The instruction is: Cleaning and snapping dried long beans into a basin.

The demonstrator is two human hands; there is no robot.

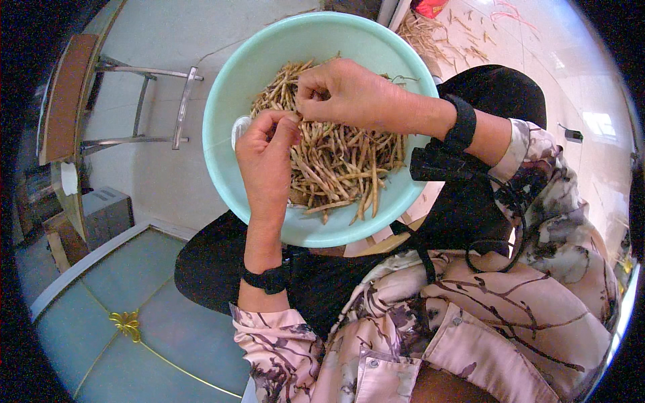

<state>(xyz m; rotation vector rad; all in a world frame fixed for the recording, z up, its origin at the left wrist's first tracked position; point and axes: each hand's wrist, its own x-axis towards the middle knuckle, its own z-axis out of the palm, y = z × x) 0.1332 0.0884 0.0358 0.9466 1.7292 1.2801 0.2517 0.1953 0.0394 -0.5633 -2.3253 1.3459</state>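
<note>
A mint-green plastic basin (221, 171) rests by my lap, holding a heap of dried bean pods (347, 156). Over the heap, my left hand (267, 146) and my right hand (342, 95) meet at the fingertips. Thumb and fingers of both are pinched on what looks like a small piece of pod, mostly hidden by the fingers. Part of a white object (241, 132) shows in the basin behind my left hand; its kind is unclear. Each wrist wears a black band.
Loose pods (423, 38) lie on the floor beyond the basin, near a red bag (429, 7). Metal furniture legs (185, 108) and a grey box (107, 214) stand left. A framed panel (166, 292) with a gold ornament is lower left. A black cable (521, 226) hangs by my right sleeve.
</note>
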